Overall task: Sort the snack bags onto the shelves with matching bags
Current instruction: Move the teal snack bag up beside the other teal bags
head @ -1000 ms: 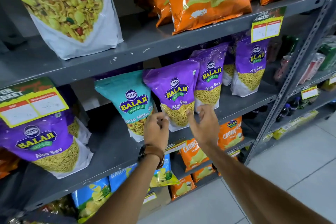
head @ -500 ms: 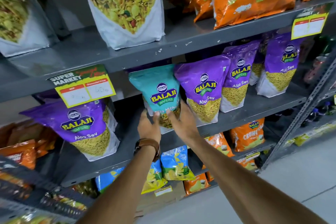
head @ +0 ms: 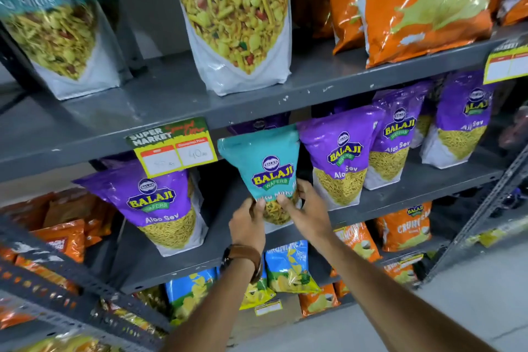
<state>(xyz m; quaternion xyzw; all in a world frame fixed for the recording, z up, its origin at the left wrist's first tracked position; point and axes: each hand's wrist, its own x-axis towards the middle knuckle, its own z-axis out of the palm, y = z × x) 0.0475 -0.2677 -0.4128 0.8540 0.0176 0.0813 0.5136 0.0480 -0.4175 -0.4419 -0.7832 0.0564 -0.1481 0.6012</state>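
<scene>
While purple Aloo Sev bags [head: 338, 157] flank it, both the left hand [head: 248, 223] and right hand [head: 307, 208] grasp the teal bag [head: 264, 168] with their fingers.

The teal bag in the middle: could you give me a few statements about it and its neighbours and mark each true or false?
1. Both hands, the left hand and the right hand, grip the teal bag at its lower part. True.
2. The teal bag stands among purple Aloo Sev bags. True.
3. The shelf above holds only orange bags. False: large Khatta Mitha bags stand there too.
4. The left wrist is bare. False: it wears a brown watch strap.
</scene>
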